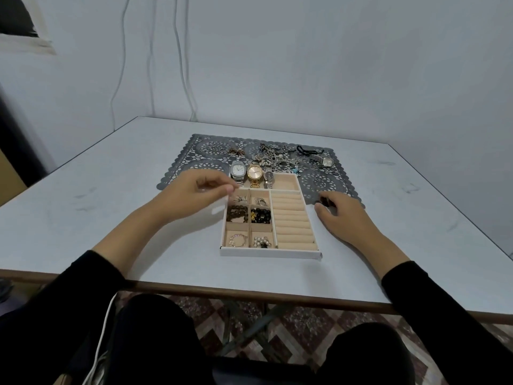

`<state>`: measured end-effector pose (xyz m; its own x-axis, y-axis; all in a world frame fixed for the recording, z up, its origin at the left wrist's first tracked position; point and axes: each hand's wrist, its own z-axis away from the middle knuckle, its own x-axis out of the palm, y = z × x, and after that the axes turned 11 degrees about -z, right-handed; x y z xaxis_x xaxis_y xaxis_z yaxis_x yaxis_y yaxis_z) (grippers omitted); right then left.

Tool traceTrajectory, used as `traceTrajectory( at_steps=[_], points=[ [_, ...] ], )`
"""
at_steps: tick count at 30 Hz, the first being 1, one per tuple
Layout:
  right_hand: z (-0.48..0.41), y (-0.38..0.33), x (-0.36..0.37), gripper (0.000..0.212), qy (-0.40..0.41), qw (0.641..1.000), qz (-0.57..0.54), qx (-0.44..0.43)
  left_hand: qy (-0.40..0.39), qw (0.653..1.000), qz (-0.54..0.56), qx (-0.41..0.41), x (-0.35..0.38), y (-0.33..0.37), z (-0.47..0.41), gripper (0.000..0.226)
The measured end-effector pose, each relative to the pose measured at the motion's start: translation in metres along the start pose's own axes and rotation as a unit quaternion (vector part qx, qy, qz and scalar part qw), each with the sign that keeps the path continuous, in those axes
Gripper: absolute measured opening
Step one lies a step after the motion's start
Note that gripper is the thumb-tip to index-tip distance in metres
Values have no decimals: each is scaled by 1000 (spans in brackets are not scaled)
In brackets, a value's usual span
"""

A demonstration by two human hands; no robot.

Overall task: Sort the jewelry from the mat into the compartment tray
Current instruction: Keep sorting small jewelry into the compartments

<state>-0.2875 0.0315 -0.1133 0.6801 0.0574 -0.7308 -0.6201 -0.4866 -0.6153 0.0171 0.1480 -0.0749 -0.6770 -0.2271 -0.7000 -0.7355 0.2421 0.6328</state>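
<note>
Grey lace mat (200, 162) lies across the far middle of a pale table (83, 204), and the white compartment tray (269, 252) sits just in front, its far end overlapping the mat.

Left of centre: left hand (200, 190) hovers over the tray's upper-left corner, thumb and fingertips drawn together. Cannot tell if anything is pinched between them.

Far edge of tray: silver watch (238, 170), gold watch (254, 173) and a smaller watch (268, 177) side by side. Unclear whether they lie in the far compartment or on the mat.

Six small compartments on the tray's left side:
- far pair: small silver pieces (240, 198), silver hoops (261, 202)
- middle pair: brown bead bracelet (236, 213), black bead bracelet (261, 215)
- near pair: thin pink bracelet (238, 240), pearls (262, 241)

Ring rolls (293, 220) fill the tray's right side, with nothing in them.

Unsorted on the mat, upper centre to right: tangled silver heap (274, 157), black cord (305, 150), square-faced watch (324, 162).

Right of tray: right hand (344, 215) rests on the table, fingers curled at the mat's edge. Something dark shows at the fingertips; grip cannot be told.
</note>
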Motion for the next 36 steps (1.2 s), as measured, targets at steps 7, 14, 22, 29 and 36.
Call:
traceTrajectory(
  at_steps=[7, 14, 22, 29, 36],
  points=[
    [-39, 5, 4, 39, 20, 1000, 23, -2, 73, 986, -119, -90, 7, -37, -39, 24],
    [-82, 10, 14, 37, 16, 999, 28, 4, -3, 956, -274, -108, 8, -77, -82, 46],
    [-141, 14, 31, 31, 11, 1000, 8, -11, -26, 953, -280, -110, 12, -98, -128, 51],
    [-175, 16, 42, 27, 23, 999, -26, -22, -51, 946, -296, -121, 15, -112, -159, 57],
    [-194, 16, 44, 22, 16, 997, -64, -38, -56, 941, -319, -96, 15, -117, -175, 52]
  ],
)
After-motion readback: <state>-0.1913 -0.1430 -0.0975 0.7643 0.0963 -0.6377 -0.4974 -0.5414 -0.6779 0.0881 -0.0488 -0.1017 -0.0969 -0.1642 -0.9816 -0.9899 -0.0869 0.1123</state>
